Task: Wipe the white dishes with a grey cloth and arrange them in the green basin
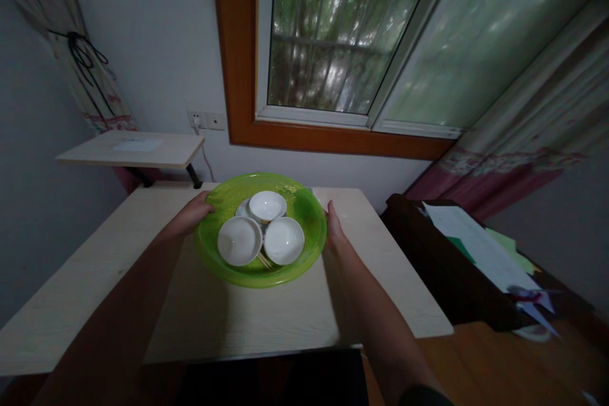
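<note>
A round green plastic basin (304, 209) is over the middle of a light wooden table (95, 279). Inside it are three white bowls: one at the back (267, 205), one at front left (239, 240), one at front right (284, 240). A white plate edge shows under the back bowl and chopstick tips (264, 260) poke out between the front bowls. My left hand (195, 214) grips the basin's left rim. My right hand (333, 226) holds the right rim, fingers mostly hidden behind it.
A small raised shelf (133, 149) stands at the table's back left, under wall sockets (207, 120). A window fills the wall behind. A dark cabinet (447, 266) with papers (476, 235) stands to the right, beside a curtain.
</note>
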`<state>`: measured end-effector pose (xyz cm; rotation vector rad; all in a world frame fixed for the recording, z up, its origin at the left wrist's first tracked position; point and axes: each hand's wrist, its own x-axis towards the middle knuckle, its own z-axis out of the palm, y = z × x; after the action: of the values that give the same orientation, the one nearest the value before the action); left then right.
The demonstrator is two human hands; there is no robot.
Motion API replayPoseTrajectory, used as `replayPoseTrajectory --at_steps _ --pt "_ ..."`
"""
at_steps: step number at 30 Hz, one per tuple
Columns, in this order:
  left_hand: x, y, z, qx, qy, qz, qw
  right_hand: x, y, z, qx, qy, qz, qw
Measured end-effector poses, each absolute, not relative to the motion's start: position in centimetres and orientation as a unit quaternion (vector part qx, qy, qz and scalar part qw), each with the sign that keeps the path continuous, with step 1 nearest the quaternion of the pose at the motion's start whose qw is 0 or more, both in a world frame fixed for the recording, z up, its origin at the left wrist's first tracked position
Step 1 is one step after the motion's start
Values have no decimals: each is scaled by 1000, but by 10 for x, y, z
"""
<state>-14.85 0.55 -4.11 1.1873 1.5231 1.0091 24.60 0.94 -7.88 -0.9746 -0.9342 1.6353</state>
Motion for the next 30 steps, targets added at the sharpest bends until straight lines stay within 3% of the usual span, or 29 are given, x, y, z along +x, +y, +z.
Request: replayPoseTrajectory --at_steps 6,13,22,30 --pt "-156 13 -50 494 658 397 407 248 17 -77 -396 -414 682 454" --pt "-159 19 -55 495 678 388 381 263 -31 -89 -391 -415 659 491" --pt "-156 18 -53 493 636 413 427 270 -38 -100 -400 -377 654 520" --pt "-157 25 -48 513 601 396 467 256 23 -74 -396 -406 697 439"
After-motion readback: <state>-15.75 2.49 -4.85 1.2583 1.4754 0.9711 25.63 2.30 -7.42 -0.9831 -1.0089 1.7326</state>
